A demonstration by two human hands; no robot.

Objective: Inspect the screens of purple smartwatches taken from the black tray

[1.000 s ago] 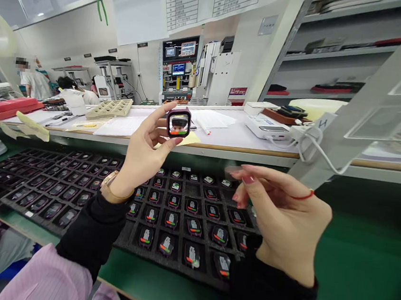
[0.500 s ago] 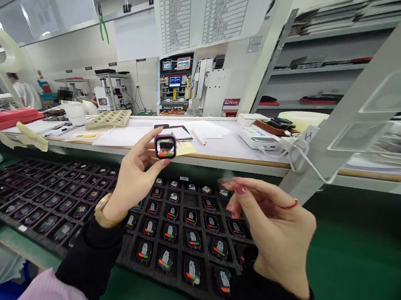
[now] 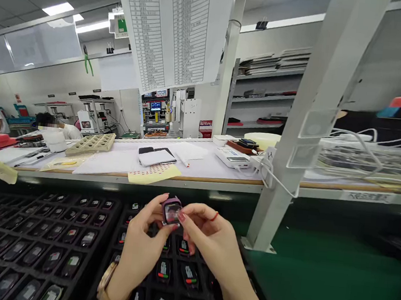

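Observation:
My left hand (image 3: 143,242) pinches a small square smartwatch (image 3: 171,212) with a purple case by its edges, the dark screen tilted up toward me. My right hand (image 3: 214,242) has its thumb and forefinger closed at the watch's right edge. A clear film (image 3: 173,210) appears to lie over the screen at those fingertips, though its outline is hard to make out. Below both hands a black foam tray (image 3: 150,288) holds rows of similar watches, several showing red and green stickers.
Another black tray (image 3: 82,269) of watches lies to the left. Behind runs a white shelf (image 3: 206,167) with a yellow sticky sheet (image 3: 153,173), phones and a white boxy device (image 3: 231,158). A metal post (image 3: 290,145) rises at right from the green bench (image 3: 315,286).
The watch has come down and slightly right. My right hand, earlier apart with a clear film, has moved left to the watch. The view has turned right and up.

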